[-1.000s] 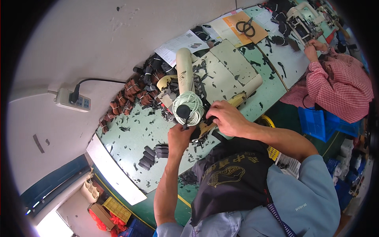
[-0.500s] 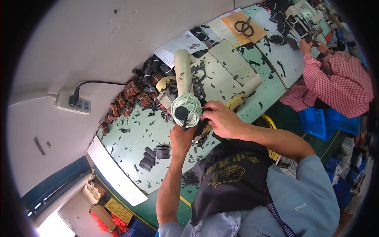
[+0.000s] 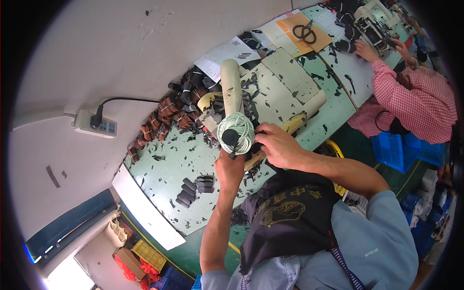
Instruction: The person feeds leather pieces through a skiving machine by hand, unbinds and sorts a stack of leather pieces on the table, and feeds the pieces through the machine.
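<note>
A cream machine (image 3: 231, 84) with an upright rounded arm stands on the table, and a coil of pale green cord (image 3: 244, 126) sits around the arm's near end, beside a black round knob (image 3: 230, 137). My left hand (image 3: 229, 169) reaches up beneath the coil; its fingers are hidden behind it. Just right of the coil, my right hand (image 3: 279, 147) has its fingers bent and pressed together at the machine's working end. Something dark lies by those fingertips, too covered to name. Dark scraps surround both hands.
Small black padded pieces (image 3: 186, 192) lie in rows left of my left forearm. Tied brown bundles (image 3: 166, 108) are heaped along the wall. Black-handled scissors (image 3: 304, 33) rest on an orange envelope. At right, a co-worker in a checked sleeve (image 3: 394, 84) works at another machine (image 3: 372, 24).
The whole view has shifted slightly, so the table sits further right. My hands keep nearly the same places at the machine. The co-worker's hands have moved farther apart.
</note>
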`<control>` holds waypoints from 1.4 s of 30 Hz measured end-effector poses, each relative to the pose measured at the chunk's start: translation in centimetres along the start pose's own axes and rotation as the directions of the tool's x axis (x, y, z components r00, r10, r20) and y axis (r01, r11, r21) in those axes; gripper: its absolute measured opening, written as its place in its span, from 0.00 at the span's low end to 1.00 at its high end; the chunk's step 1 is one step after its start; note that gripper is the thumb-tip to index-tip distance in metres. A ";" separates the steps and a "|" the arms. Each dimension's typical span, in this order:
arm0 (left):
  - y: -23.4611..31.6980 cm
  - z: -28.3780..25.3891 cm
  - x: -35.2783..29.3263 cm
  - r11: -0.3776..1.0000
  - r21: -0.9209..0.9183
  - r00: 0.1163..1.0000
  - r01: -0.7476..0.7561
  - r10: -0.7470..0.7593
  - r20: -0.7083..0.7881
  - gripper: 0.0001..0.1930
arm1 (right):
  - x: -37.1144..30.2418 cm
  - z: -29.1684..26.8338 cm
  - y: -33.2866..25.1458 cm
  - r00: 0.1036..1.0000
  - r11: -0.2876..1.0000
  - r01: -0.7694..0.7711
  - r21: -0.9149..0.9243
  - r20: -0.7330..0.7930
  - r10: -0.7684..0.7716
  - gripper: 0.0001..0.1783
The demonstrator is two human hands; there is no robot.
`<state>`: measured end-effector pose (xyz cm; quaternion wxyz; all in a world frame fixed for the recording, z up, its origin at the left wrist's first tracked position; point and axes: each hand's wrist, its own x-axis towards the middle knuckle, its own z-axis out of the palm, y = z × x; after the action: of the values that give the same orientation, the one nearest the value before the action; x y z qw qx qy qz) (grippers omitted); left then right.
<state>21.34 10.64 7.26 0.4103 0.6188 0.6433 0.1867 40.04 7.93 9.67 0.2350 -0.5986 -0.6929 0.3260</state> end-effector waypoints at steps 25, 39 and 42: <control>-11.0 -2.5 -6.8 0.955 -0.275 0.925 0.109 -0.199 -0.324 0.14 | -2.0 -5.1 2.5 0.675 0.792 0.500 -0.352 -0.415 -0.610 0.23; -20.4 -0.9 -14.8 0.891 -0.214 0.811 0.400 -0.453 -0.370 0.15 | 3.4 -3.1 8.4 0.913 0.877 -0.062 -0.477 -0.383 -0.143 0.29; -20.7 -0.5 -13.6 0.837 -0.288 0.767 0.465 -0.544 -0.341 0.14 | 2.6 -4.3 6.5 0.825 0.885 -0.065 -0.461 -0.524 -0.212 0.28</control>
<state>6.28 -5.60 -3.90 0.3571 0.3279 0.8370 0.2537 47.09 11.66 7.70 0.2921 -0.6777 -0.6732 -0.0473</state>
